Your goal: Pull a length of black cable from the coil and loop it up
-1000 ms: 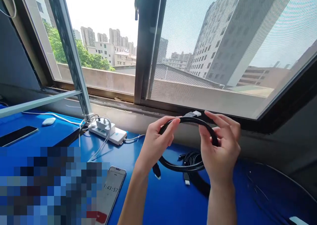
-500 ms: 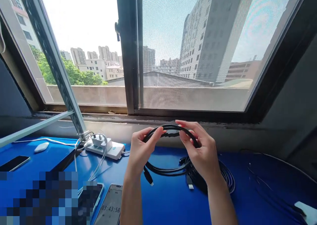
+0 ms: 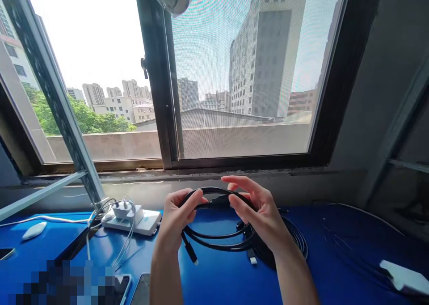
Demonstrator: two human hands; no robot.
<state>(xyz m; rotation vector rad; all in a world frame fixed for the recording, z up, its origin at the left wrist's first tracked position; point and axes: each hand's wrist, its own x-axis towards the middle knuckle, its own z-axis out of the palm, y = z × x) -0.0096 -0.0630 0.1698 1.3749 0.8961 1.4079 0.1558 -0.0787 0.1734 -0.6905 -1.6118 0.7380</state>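
A loop of black cable [image 3: 221, 247] is held up in front of me between both hands. My left hand [image 3: 177, 213] is closed on the loop's left side, its thumb pressing over the strands. My right hand [image 3: 259, 215] curls round the right side, with the forefinger lifted and the thumb apart from it. One dark plug [image 3: 191, 252] of the cable hangs down beside the left hand. Another dark connector [image 3: 219, 201] lies along the top of the loop, between the hands. Under and behind my right hand, another coil of black cable [image 3: 300, 240] rests on the blue table.
A white power strip [image 3: 147, 222] with chargers and white wires stands at the back left. A phone [image 3: 140, 289] lies at the front edge. A metal post [image 3: 63, 103] rises on the left before the window. A white object [image 3: 405, 276] lies at the right.
The view has tilted up and turned slightly right, so the hands and table appear lower and further left. Both hands still hold the cable loop; the right forefinger and thumb look a little more spread.
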